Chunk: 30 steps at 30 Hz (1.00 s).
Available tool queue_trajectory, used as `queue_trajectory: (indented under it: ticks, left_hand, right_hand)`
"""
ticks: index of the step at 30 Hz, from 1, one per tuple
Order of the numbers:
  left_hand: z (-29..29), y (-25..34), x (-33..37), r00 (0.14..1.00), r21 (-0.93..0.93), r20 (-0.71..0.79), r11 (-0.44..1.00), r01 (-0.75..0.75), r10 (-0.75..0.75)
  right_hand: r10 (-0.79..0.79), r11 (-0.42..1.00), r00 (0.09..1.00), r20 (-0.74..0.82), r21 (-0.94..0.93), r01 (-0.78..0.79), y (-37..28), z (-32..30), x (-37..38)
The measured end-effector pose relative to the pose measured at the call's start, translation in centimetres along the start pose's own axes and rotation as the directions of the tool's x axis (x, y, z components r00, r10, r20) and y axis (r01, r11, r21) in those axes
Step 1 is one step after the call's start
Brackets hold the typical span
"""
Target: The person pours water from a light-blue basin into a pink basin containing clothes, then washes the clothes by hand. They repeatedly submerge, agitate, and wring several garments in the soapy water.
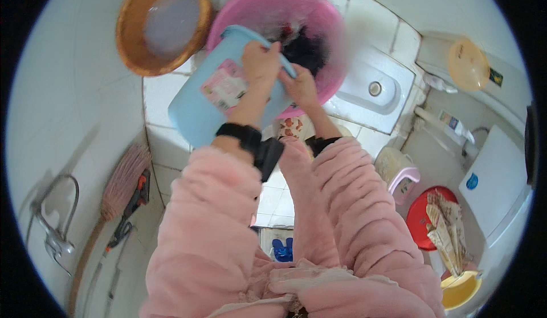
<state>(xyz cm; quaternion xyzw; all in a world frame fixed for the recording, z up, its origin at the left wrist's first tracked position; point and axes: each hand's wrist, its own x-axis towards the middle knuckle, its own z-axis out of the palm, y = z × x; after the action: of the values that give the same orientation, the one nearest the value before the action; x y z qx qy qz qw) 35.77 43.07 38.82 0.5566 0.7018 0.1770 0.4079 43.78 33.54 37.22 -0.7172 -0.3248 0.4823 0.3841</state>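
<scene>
A light blue bucket with a pink-and-white label lies tilted, its mouth towards a large pink tub. My left hand is closed on the bucket's rim. Just to its right, my right hand grips the same rim, some of its fingers hidden. Inside the tub, dark cloth and a bit of red and white lie in what looks like blurred, splashing water. The bucket's inside is mostly out of sight.
An orange-brown basin with cloudy liquid stands at the far left. Right of the tub is a white squat toilet. A broom leans at the left wall. On the right are a pink-lidded bin, a red basin and a yellow bucket.
</scene>
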Motion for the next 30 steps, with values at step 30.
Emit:
queue_trajectory:
  ticks: [30]
  left_hand:
    - [-69.3, -10.1, -17.8, -0.189, 0.731, -0.663, 0.57, -0.376, 0.725]
  right_hand:
    - [-0.56, 0.246, 0.316, 0.766, -0.211, 0.946, 1.1, 42.6, -18.4]
